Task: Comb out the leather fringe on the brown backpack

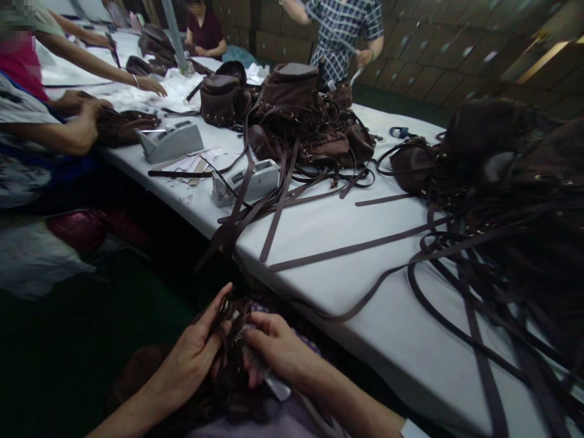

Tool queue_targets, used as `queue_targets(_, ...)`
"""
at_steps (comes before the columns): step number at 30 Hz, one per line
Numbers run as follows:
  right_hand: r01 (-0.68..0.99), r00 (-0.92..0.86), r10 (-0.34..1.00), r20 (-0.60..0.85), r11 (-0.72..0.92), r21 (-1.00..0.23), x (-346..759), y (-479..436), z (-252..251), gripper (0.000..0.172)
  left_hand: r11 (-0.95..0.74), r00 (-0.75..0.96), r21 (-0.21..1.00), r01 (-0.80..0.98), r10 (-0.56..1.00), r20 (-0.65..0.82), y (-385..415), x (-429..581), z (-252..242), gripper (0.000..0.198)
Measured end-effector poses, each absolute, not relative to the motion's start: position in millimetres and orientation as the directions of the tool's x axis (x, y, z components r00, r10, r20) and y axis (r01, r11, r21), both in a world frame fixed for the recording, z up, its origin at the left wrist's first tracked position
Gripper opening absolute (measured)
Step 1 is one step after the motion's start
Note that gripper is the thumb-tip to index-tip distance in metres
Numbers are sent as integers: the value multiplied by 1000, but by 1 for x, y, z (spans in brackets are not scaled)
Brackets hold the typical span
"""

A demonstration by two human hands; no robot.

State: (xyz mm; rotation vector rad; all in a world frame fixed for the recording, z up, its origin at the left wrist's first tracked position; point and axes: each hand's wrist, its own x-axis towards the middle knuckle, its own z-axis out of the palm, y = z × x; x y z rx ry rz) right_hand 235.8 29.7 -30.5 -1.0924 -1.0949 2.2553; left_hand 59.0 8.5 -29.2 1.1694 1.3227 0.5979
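A dark brown bag (232, 389) rests on my lap, below the table's near corner. My left hand (194, 350) is closed around the gathered upper part of it, fingers pointing up and thumb pressed on a strap. Opposite, my right hand (276, 347) pinches at the same part with thumb and forefinger. A small tool with a shiny pale end (277, 387) sticks out below the right palm, held under the fingers; its exact kind is too blurred to tell. Bright metal bits show between both hands. The bag's lower part is lost in shadow.
Brown bags (292, 91) lie heaped on the white table (328, 274), with long straps trailing over its edge. More bags (502, 152) are piled at right. Two grey tape dispensers (176, 141) stand near paper scraps. Co-workers are at left and behind; stacked cartons (429, 61) line the back.
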Motion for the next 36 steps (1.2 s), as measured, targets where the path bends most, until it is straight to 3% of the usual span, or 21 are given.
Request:
queue_targets(4,-213,-654,603,-457,-726,-654,238,22,-39,38,428,251,863,268,834,-492,8,54,-32,74)
queue_targets(7,-331,-689,571,-447,-796,-507,234,16,-48,38,458,275,853,249,811,-515,10,49,-37,75)
queue_targets(11,-480,-677,615,-403,-785,-392,226,13,-52,34,355,324,890,288,838,-439,14,46,-45,51)
queue_targets(16,-538,-722,605,-336,-796,-278,226,14,-51,55,276,466,923,268,801,-375,17,47,-59,34)
queue_targets(22,-621,-708,619,-341,-775,-118,229,7,-52,50,308,546,941,142,769,-334,24,45,-63,32)
queue_targets(26,-645,-722,638,-268,-761,-73,231,0,-53,44,391,497,913,118,772,-395,25,41,-71,27)
queue_targets(29,-713,-696,716,-52,-698,-70,250,0,-37,38,488,234,861,139,829,-508,18,32,-87,23)
queue_targets(31,-840,-543,833,106,-535,-94,268,3,-18,37,540,71,830,138,830,-553,11,26,-97,23)
queue_targets(32,-877,-474,874,107,-459,-138,275,6,-9,38,552,30,823,134,828,-560,7,25,-102,25)
queue_targets(34,-833,-453,889,-69,-450,-322,281,12,0,49,557,-17,821,125,829,-560,0,25,-107,33)
queue_targets(36,-647,-455,814,-362,-581,-494,274,19,-8,61,548,-62,830,108,837,-544,-4,28,-106,41)
